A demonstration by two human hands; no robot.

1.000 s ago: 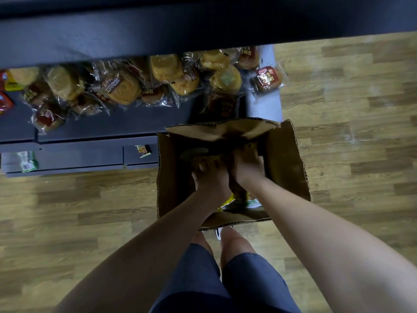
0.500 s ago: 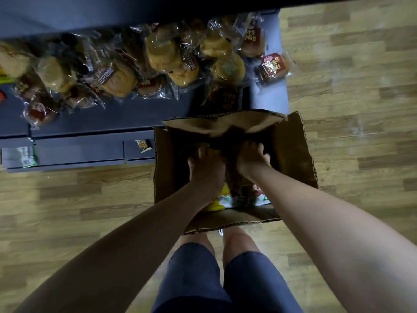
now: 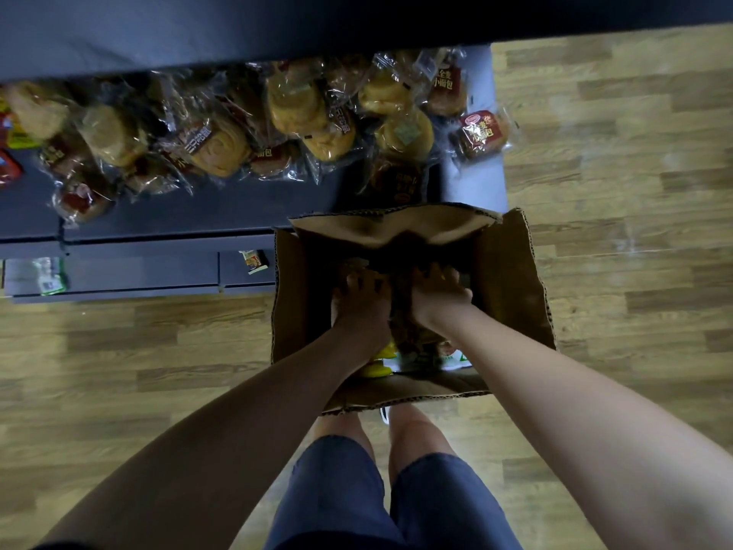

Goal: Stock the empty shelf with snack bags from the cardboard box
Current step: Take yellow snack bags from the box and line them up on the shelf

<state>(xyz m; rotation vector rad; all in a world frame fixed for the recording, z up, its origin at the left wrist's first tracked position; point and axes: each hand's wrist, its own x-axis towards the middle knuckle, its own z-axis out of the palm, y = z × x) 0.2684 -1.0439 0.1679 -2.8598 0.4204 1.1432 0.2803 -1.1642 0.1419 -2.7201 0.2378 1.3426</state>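
Head view looks straight down, and we see both hands inside the open cardboard box (image 3: 511, 279) on the wooden floor (image 3: 634, 232). Our left hand (image 3: 363, 299) and our right hand (image 3: 436, 291) are side by side, nearly touching, with the fingers bent downward into the dark middle of the box. We cannot tell for sure what they hold, because the shadow hides the fingertips. Under the wrists some snack bags (image 3: 416, 357) lie in the box, one yellow and one white with green. The box stands just in front of the dark shelf (image 3: 198, 216), with its far flap (image 3: 392, 228) folded inward. On the shelf many clear bread bags (image 3: 301, 109) lie in a loose pile, and one bag with a red label (image 3: 482, 133) is at the right end. Below we see our knees in blue shorts (image 3: 396, 506)
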